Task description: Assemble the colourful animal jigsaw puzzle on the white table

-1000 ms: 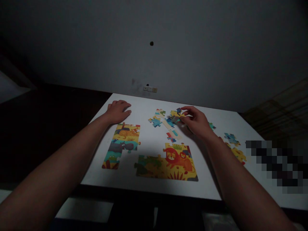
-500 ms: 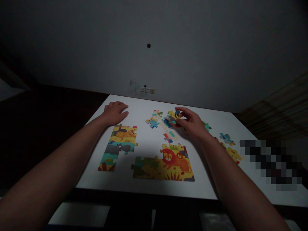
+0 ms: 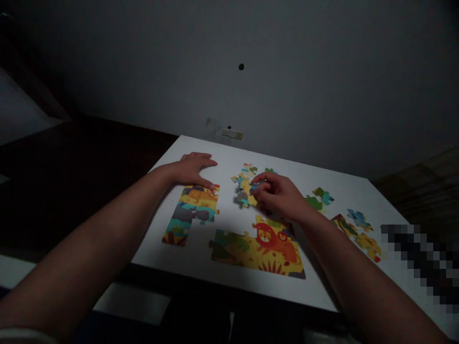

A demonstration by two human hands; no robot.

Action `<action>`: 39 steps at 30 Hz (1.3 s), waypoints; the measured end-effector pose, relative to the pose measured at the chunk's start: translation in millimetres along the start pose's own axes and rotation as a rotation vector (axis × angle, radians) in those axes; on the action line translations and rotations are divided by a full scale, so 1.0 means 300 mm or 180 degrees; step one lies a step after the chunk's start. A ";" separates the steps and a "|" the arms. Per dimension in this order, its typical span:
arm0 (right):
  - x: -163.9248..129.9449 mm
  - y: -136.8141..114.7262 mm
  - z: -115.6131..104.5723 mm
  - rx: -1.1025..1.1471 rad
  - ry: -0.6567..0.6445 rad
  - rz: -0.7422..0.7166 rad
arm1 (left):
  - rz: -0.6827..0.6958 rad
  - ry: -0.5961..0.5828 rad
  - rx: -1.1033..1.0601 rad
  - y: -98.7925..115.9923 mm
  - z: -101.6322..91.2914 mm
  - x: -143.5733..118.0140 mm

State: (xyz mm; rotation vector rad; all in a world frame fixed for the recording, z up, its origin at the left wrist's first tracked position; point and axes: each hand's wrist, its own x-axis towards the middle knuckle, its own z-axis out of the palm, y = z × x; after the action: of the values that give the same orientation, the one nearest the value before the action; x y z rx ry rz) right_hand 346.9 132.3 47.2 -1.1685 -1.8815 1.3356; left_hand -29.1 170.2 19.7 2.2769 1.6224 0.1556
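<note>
**Jigsaw piece pinched in your right hand, mid-table**

The small yellow-and-blue cardboard jigsaw piece (image 3: 246,190) sits at the middle of the white rectangular table (image 3: 201,258), caught at its right edge by your fingertips and lying among a few joined loose pieces.

Starting at the left: your left hand (image 3: 191,168) lies flat on the table with the fingers spread and relaxed, gripping nothing. Its fingertips rest at the top edge of the tall assembled puzzle strip showing a leopard and a grey hippo (image 3: 191,212), which runs down towards you from just below that hand.

Moving right, the small cluster of loose multicoloured pieces (image 3: 248,169) lies just beyond the piece that you hold. Your right hand (image 3: 278,196) is curled, thumb and fingers closed on the right side of the yellow-and-blue piece; whether it is lifted or pressed flat you cannot tell in this dim light.

Nearer to you, just below that hand, lies the wide assembled puzzle section with the orange lion on yellow (image 3: 260,243), its top edge partly under your wrist.

Further right, well apart from your hands, are the loose green-and-teal pieces (image 3: 319,198), and beyond them the scattered blue, red and yellow pieces (image 3: 358,229) near the table's right side.
</note>
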 end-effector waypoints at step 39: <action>0.006 0.004 0.168 -0.2506 -0.0884 -0.1927 | -0.0048 0.0325 0.0056 -0.012 0.029 0.029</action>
State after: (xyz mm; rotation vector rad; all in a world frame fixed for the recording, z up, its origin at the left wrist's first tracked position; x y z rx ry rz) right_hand 305.2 111.1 27.9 -0.6195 -2.7895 0.4283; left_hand -27.0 177.6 9.5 2.3038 1.6972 0.2588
